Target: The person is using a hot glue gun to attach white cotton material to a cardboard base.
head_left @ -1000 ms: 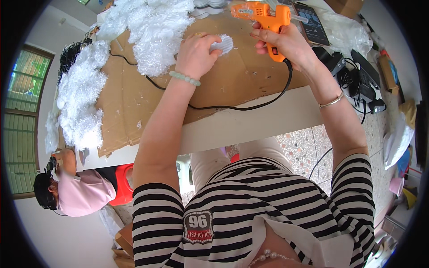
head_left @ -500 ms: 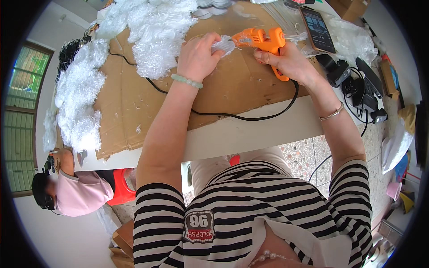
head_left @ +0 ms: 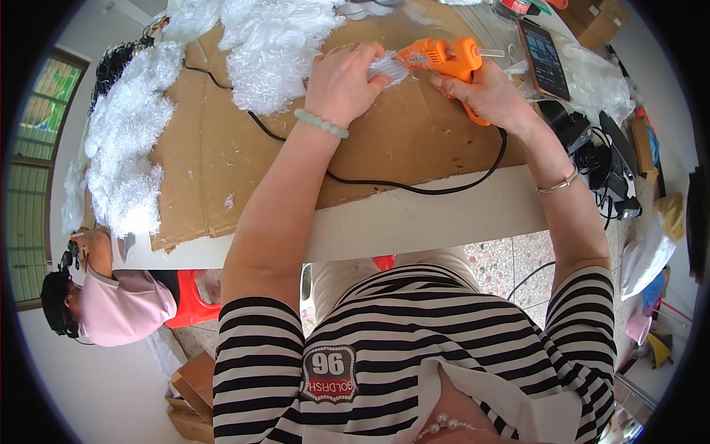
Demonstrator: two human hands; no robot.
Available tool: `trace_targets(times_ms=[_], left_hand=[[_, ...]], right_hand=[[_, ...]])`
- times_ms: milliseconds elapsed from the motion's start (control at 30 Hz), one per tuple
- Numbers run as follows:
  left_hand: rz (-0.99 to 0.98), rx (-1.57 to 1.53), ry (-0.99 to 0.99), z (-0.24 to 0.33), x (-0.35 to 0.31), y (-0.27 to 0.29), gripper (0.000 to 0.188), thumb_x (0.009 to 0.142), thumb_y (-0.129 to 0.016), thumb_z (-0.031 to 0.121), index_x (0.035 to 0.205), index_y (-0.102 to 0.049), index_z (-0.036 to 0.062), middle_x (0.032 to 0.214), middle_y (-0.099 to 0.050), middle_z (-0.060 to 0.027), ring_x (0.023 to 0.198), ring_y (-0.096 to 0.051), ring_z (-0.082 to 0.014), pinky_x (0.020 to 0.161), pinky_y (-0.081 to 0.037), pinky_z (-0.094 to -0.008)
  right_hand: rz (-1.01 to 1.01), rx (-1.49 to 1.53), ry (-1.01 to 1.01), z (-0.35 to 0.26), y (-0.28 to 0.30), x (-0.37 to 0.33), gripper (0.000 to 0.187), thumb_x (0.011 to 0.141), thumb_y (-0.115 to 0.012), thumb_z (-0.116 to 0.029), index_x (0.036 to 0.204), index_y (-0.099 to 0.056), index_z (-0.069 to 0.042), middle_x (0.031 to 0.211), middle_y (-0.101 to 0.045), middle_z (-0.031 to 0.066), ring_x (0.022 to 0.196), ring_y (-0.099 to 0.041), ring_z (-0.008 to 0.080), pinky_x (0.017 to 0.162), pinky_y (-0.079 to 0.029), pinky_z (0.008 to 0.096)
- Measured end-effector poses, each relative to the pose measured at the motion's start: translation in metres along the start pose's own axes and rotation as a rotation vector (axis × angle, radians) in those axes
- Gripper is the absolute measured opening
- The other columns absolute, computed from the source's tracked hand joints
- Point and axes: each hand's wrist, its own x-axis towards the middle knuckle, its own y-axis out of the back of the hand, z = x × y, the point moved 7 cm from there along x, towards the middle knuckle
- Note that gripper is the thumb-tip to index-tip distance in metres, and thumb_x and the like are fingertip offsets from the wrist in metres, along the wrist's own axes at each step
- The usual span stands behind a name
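My left hand (head_left: 344, 85) is closed on a whitish, ribbed, translucent piece (head_left: 389, 69), pinching it between thumb and fingers above the cardboard. My right hand (head_left: 494, 92) is wrapped round the handle of an orange glue gun (head_left: 444, 58). The gun's nozzle points left and lies at the far edge of the piece; whether it touches cannot be made out. A clear glue stick (head_left: 491, 52) pokes out of the gun's back end. From the handle a black cord (head_left: 414, 191) loops left across the brown cardboard sheet (head_left: 296, 174).
Fluffy white shredded bundles (head_left: 126, 148) heap along the left and far left. At the right lie a phone (head_left: 543, 59), clear plastic bags (head_left: 599, 74) and black adapters (head_left: 566, 126) with cables. A person in pink (head_left: 133, 303) sits beyond the table's left end.
The view has shifted slightly. Both hands have moved a little to the right with the piece and the glue gun, and the gun has turned, so its glue stick shows more plainly.
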Motion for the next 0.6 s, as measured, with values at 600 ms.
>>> trace_targets(times_ms=[600], left_hand=[[-0.021,0.081,0.015,0.001,-0.001,-0.001,0.027,0.072,-0.07,0.022,0.095,-0.058,0.0129,0.086,-0.067,-0.0025,0.08,-0.063,-0.0222,0.07,-0.048,-0.0366]], right_hand=[[-0.035,-0.118,-0.092,-0.009,0.003,-0.012,0.025,0.088,-0.061,-0.028,0.085,-0.056,-0.004,0.068,-0.051,-0.0026,0.061,-0.045,0.0064,0.056,-0.038,0.0235]])
